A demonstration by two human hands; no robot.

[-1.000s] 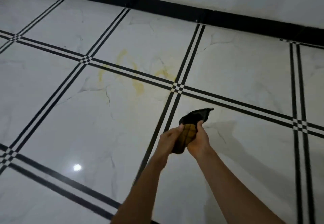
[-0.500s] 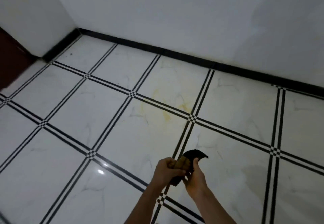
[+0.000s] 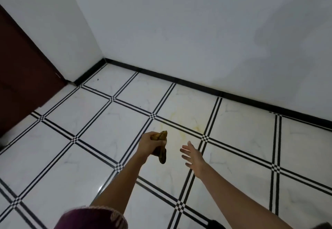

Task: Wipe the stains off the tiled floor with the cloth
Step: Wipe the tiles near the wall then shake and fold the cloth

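My left hand [image 3: 148, 145] grips a crumpled dark cloth [image 3: 161, 152] with a yellowish patch, held above the white tiled floor [image 3: 100, 135]. One end of the cloth hangs below the fist. My right hand [image 3: 193, 156] is apart from the cloth, to its right, fingers spread and holding nothing. Faint yellow stains [image 3: 181, 128] lie on the tiles just beyond both hands, around a black double grout line.
White walls with a black skirting [image 3: 215, 90] meet in a corner at the upper left. A dark brown door [image 3: 23, 78] stands at the left. A maroon garment [image 3: 93, 219] shows at the bottom edge.
My right hand has let go of the cloth and opened out to the right; the left hand alone keeps it. The view has risen and pulled back, showing more wall and the door.
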